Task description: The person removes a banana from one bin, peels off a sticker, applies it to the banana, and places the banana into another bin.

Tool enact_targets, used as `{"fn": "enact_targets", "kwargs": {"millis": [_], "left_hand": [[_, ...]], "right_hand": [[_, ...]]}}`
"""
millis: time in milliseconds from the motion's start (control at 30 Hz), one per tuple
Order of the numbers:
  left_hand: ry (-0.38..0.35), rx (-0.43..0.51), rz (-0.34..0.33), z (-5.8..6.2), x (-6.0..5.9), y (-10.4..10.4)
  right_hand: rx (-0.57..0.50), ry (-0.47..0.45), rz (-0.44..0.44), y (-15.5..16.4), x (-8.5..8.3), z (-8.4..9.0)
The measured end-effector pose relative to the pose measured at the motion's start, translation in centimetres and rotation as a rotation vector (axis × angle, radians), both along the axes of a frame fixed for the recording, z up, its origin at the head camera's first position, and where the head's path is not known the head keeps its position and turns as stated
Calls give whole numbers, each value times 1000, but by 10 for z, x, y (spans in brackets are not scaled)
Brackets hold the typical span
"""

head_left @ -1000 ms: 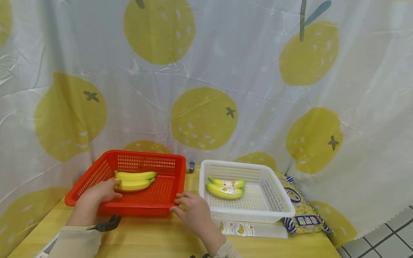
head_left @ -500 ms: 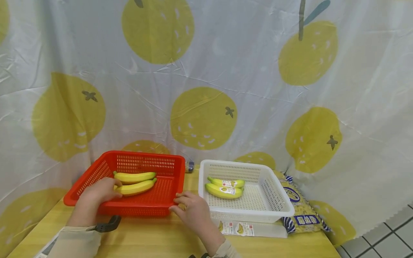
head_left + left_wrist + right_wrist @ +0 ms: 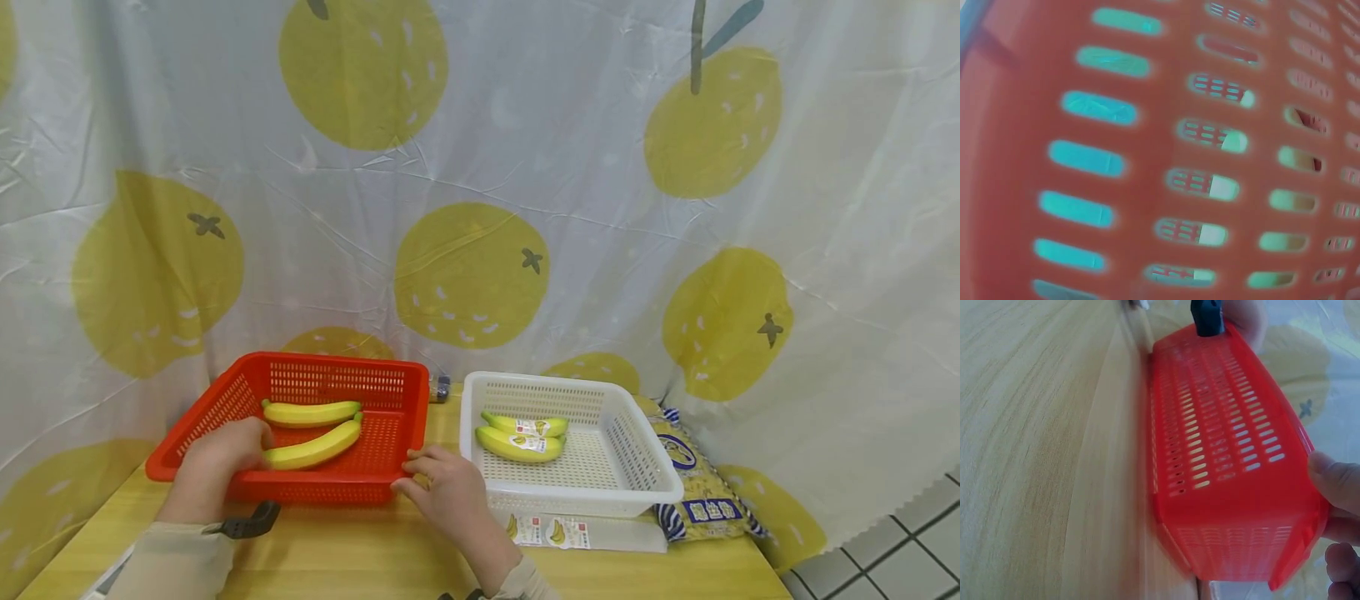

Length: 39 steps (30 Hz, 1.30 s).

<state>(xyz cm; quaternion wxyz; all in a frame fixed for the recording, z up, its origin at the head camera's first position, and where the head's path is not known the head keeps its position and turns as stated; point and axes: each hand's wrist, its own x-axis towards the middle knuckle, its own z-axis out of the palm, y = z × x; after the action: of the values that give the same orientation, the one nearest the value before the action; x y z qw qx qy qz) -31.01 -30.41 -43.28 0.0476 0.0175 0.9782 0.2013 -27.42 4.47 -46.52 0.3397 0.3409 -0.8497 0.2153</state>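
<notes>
While the left hand (image 3: 217,458) reaches over the near wall of the red slotted plastic basket (image 3: 390,392), its fingers curl round the stem end of the nearer yellow banana (image 3: 315,447), which lies slantwise on the basket floor with its tip pointing to about 2 o'clock. A second yellow banana (image 3: 311,412) lies just beyond it at 12 o'clock, close to the far wall. The right hand (image 3: 442,492) grips the basket's near right corner, thumb on the rim and fingers curled against the outer wall; the right wrist view shows the fingertips (image 3: 1335,481) at that corner. The left wrist view shows only blurred red slots. At 3 o'clock from the red basket, just beside it on the pale wooden counter (image 3: 360,550), stands a white slotted plastic basket (image 3: 645,467) holding two labelled green-yellow bananas (image 3: 521,437). A yellow and blue printed packet (image 3: 697,492) lies at its right.
</notes>
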Motion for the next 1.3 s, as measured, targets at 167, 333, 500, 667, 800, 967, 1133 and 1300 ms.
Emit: {"fn": "enact_targets", "kwargs": {"millis": [167,333,500,667,800,967,1133,1300], "left_hand": [[50,15,-74,-1,-6,0],[120,64,-151,-4,-11,-3],[148,142,-190,-6,-13,-6],[192,151,-167,-6,-12,-8],[239,173,-153,-6,-10,-9],[303,197,-148,-5,-7,-9],[334,188,-107,4,1,-6],[414,203,-45,19,23,8]], "right_hand": [[-1,4,-14,-1,0,1],[-3,-6,-17,-1,1,3],[3,17,-30,-1,1,4],[10,36,-45,-2,1,4],[23,45,-51,-3,1,3],[48,55,-44,-4,2,3],[75,36,-34,-4,3,5],[71,26,-21,0,5,8]]}}
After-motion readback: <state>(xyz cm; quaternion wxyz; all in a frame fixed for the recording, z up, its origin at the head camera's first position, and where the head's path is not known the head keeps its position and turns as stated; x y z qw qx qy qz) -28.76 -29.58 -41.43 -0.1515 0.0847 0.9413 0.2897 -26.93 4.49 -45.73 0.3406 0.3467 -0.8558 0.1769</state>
